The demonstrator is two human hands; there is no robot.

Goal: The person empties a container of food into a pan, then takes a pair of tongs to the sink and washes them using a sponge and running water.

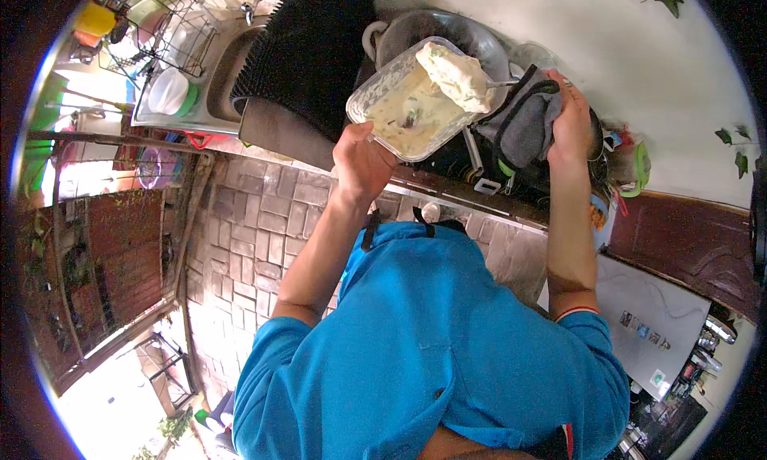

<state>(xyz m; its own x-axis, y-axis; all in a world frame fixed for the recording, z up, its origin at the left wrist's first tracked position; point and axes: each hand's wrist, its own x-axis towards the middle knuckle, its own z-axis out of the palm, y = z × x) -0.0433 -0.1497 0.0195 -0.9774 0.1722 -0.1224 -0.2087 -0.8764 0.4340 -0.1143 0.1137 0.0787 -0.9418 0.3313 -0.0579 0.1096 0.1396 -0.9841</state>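
Note:
My left hand [364, 160] grips the near left corner of a clear plastic container [392, 121] with creamy batter in it. My right hand [568, 115] is closed around a grey cloth with black edging [527, 124] and the handle end of a metal utensil. At the utensil's other end, a large pale, creamy coated piece [455, 76] lies over the container's far right part. Behind the container stands a metal wok [446, 28] with a loop handle; part of it is hidden.
A black ribbed mat [299, 58] lies left of the wok, beside a steel sink [228, 70] with a wire dish rack [168, 34]. A glass lid or bowl [533, 55] stands near the wall. A plate with orange-brown food [597, 214] is at the right.

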